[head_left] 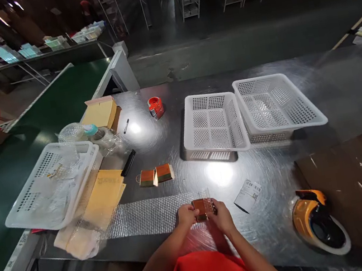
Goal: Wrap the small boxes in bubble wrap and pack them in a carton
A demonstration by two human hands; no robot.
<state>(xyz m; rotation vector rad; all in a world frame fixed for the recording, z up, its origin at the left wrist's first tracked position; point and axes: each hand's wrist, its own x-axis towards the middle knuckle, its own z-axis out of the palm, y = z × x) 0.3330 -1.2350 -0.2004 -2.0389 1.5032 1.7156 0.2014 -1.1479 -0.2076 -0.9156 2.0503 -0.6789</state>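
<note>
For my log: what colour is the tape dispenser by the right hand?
Orange with black parts, on a white tape roll: tape dispenser, head view.

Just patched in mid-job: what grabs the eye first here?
Both hands, left hand and right hand, meet on a small copper-coloured box at the near edge, over a strip of bubble wrap. Behind stand two white mesh baskets; an orange tape dispenser lies at right.

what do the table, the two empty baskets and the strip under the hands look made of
Table: likely brushed steel, with swirled scuffs and bright glare spots. Baskets: white moulded plastic, perforated walls and floor, matte. Strip: looks like clear bubble wrap, rows of small shiny bumps. Both hands, left and right, hold a small coppery box over it.
</note>
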